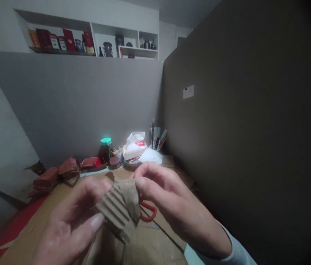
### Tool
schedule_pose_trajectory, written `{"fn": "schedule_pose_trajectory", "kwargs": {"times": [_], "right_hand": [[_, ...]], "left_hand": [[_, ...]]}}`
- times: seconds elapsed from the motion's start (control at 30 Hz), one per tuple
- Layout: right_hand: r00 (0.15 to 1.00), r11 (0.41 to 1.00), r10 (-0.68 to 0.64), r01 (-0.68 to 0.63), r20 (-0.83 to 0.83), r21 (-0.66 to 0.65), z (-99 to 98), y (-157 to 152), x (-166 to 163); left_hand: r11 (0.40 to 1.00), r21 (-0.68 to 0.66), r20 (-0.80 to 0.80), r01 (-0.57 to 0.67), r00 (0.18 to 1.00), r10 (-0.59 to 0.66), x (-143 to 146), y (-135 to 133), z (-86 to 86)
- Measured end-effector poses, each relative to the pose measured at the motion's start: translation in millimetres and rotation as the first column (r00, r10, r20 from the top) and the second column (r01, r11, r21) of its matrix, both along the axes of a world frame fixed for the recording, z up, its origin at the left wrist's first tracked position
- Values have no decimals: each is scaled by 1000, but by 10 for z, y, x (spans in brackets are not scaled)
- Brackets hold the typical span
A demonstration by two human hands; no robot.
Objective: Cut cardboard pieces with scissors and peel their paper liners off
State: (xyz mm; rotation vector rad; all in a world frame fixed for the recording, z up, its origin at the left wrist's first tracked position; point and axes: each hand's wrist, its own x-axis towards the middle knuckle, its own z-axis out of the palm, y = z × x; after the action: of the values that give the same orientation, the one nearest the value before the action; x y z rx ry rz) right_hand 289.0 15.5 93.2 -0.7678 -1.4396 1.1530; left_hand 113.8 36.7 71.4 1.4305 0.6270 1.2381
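A small piece of brown corrugated cardboard (pixel 118 209) is held up in front of me by both hands. My left hand (pixel 69 221) grips its left side, thumb pressed on the ribbed face. My right hand (pixel 172 206) pinches the smooth paper layer at the piece's upper right, thumb on top. Behind and under the piece, the red handle of a tool (pixel 149 214) lies on the flat cardboard sheet (pixel 155 246) covering the table; its blade end is hidden.
Grey partition walls enclose the table at the back and right. At the back stand red-brown folded paper pieces (pixel 53 176), a green-lidded jar (pixel 106 148), a tissue pack (pixel 134 145), a cup of pens (pixel 157 138). White shelves (pixel 94 40) hang above.
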Motion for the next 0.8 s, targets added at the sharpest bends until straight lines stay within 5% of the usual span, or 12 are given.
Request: {"fn": "schedule_pose_trajectory", "kwargs": {"times": [0.8], "right_hand": [[997, 999, 40, -40, -62, -4, -6, -11, 7]], "left_hand": [[997, -70, 16, 38, 999, -37, -41, 65, 75]]}}
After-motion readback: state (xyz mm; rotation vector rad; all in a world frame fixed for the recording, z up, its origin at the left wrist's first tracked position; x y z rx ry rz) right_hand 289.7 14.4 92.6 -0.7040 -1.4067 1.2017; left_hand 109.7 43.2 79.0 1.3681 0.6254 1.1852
